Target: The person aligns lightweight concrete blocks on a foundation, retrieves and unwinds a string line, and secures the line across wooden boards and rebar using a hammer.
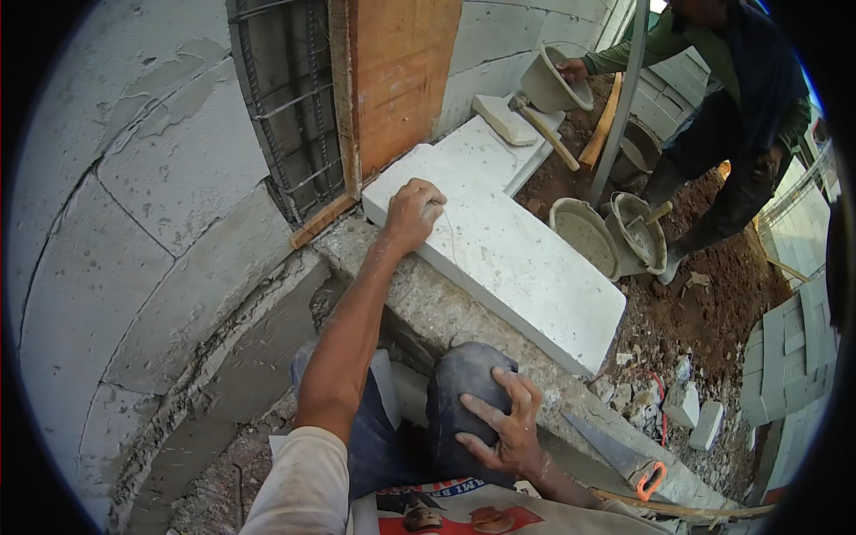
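Left hand (415,217): at white oblong masonry block (535,272), fingers curled, grip unclear
Block's long axis: rightward from fingers
Right hand (510,426): spread, off block

One wide head-height view, forward and steeply down, near above both bare hands (415,217)

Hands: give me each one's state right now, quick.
Left hand: fingers curled at the white block; whether it grips anything cannot be told.
Right hand: open, fingers spread on the knee, holding nothing.
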Tool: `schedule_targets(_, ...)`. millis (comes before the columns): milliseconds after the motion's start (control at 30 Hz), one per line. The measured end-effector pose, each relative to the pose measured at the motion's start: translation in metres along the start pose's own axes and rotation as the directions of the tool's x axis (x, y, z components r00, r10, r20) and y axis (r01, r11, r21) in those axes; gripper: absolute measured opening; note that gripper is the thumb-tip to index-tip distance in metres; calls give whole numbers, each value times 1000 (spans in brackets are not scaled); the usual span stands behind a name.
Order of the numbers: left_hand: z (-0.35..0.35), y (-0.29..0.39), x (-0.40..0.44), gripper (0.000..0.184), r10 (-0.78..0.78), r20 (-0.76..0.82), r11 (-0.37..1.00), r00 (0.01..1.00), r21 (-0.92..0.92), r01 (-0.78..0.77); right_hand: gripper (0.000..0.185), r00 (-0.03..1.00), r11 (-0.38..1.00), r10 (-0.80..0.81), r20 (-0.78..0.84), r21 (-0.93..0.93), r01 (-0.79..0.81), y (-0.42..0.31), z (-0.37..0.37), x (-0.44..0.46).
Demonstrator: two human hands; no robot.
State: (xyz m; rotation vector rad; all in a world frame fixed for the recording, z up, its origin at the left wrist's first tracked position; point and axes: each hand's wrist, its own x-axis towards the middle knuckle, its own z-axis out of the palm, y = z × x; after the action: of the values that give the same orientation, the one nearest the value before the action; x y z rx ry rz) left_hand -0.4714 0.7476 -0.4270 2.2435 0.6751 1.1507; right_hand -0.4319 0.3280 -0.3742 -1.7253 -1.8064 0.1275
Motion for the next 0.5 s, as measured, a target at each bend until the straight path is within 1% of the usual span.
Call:
schedule_targets(67, -4, 4, 1, 17, 3, 37, 999, 999, -33, -2, 64, 1000, 1000, 10, -12, -16, -10, -1, 1, 3)
schedule_targets(133, -6, 1, 2, 19, -22, 68, 995, 997, -90, 29, 69, 1000, 1000, -11, 8, -7, 11, 0, -2, 10)
schedule_targets(167, -10, 5, 2, 25, -57, 109, 993, 992, -97, 68, 69, 1000, 1000, 15, -17, -26, -15, 2, -3, 13)
schedule_targets(233, -14, 6, 3, 28, -39, 136, 995, 990, -82, 50, 73, 999, 998, -29, 13, 50, 29, 6, -4, 21)
schedule_targets(267, -16, 7, 4, 28, -50, 149, 993, 988, -99, 65, 71, 999, 997, -36, 21, 64, 34, 12, -7, 25)
schedule_targets(300, -18, 9, 5, 28, -63, 161, 990, 985, -114, 82, 71, 1000, 998, -11, 1, 56, 11, 21, -13, 32)
schedule_targets(367, -20, 10, 6, 28, -50, 192, 989, 980, -126, 75, 66, 997, 999, -34, -75, 33, 37, 43, -26, 47)
schedule_targets(400, -22, 10, 8, 28, -55, 198, 988, 979, -128, 81, 66, 995, 999, -17, -97, 28, 19, 56, -32, 56)
schedule_targets(433, -23, 9, 10, 28, -31, 215, 989, 976, -134, 61, 63, 992, 1000, 17, -129, -23, -21, 73, -38, 66)
schedule_targets(467, -23, 7, 11, 28, -65, 213, 987, 975, -131, 94, 61, 986, 995, 48, -160, -76, -61, 90, -44, 75)
schedule_targets(500, -20, 8, 14, 27, -101, 208, 983, 973, -128, 129, 61, 982, 994, 58, -179, -85, -75, 110, -46, 85)
